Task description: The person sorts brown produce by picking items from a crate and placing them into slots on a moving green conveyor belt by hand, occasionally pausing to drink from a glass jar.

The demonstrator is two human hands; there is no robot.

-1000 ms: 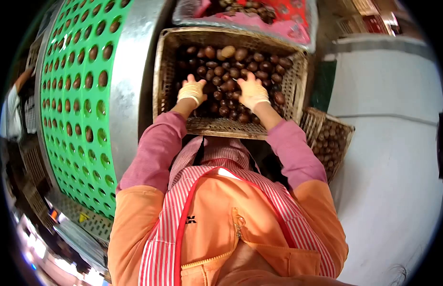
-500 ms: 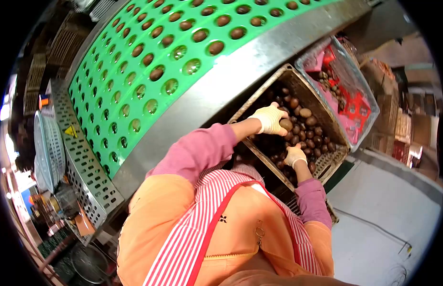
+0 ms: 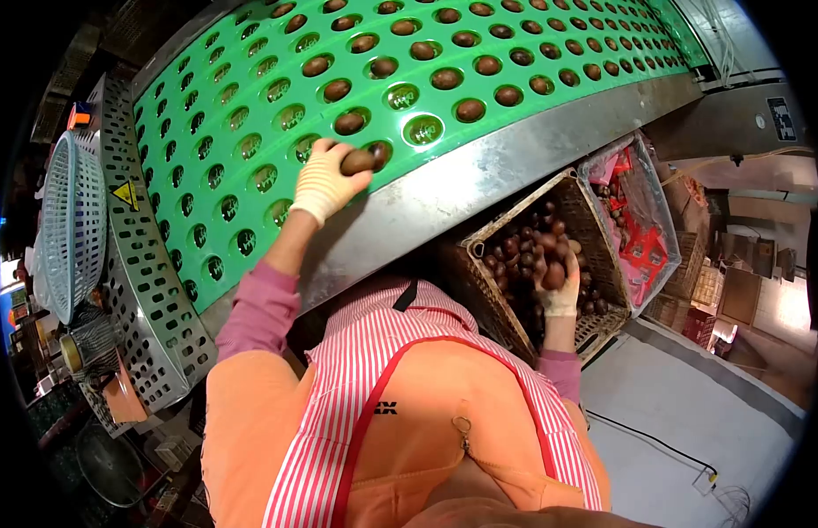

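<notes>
Above the lower edge of the green tray (image 3: 277,114) is my left hand (image 3: 328,183), gloved, its fingers round a brown egg-shaped item (image 3: 358,162). Another brown item (image 3: 380,154) sits beside it at a tray hole. Many of the tray's holes hold similar brown items; others show bare green cups. My right hand (image 3: 559,280) is over the brown crate (image 3: 506,327), palm up, with dark brown round items (image 3: 554,275) in its curled fingers. More of these items lie in the crate around it.
A metal ledge (image 3: 409,207) runs between the tray and the crate. Behind the crate stands a bin lined with plastic (image 3: 669,220), holding red and pink material. A blue basket (image 3: 72,229) and a perforated metal panel (image 3: 140,290) are at the left. A black cable (image 3: 647,433) lies at lower right.
Both hands were in the crate. My left hand has moved up and left to the green tray with a brown item. My right hand has turned palm up with items. The view has swung left.
</notes>
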